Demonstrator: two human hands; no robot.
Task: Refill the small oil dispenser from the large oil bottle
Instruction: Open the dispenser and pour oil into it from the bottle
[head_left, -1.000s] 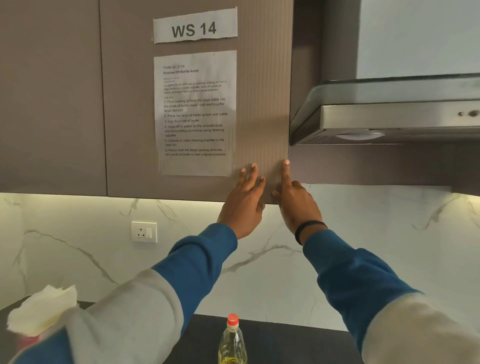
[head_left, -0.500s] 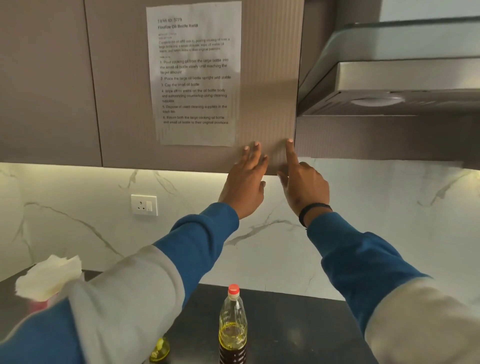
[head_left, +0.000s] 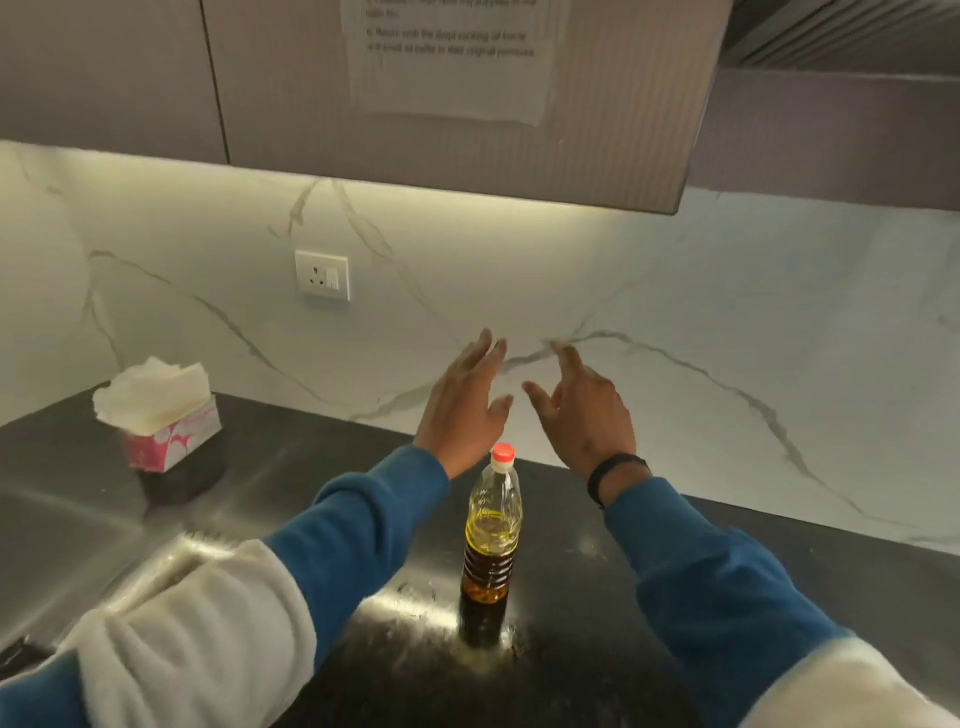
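A clear plastic oil bottle with a red cap stands upright on the dark countertop, partly filled with yellow oil. My left hand hovers in the air above and just left of its cap, fingers straight and spread. My right hand hovers above and to the right of the cap, fingers loosely extended, a black band on the wrist. Neither hand touches the bottle. My left sleeve covers the counter to the bottle's left, and no second oil container shows.
A pink tissue box with white tissues sticking out stands at the back left on a steel surface. A wall socket sits on the marble backsplash. Overhead hang cabinets with a taped instruction sheet and a range hood.
Both hands have left the cabinet door and dropped down to just above the bottle. The view has tilted down toward the counter.
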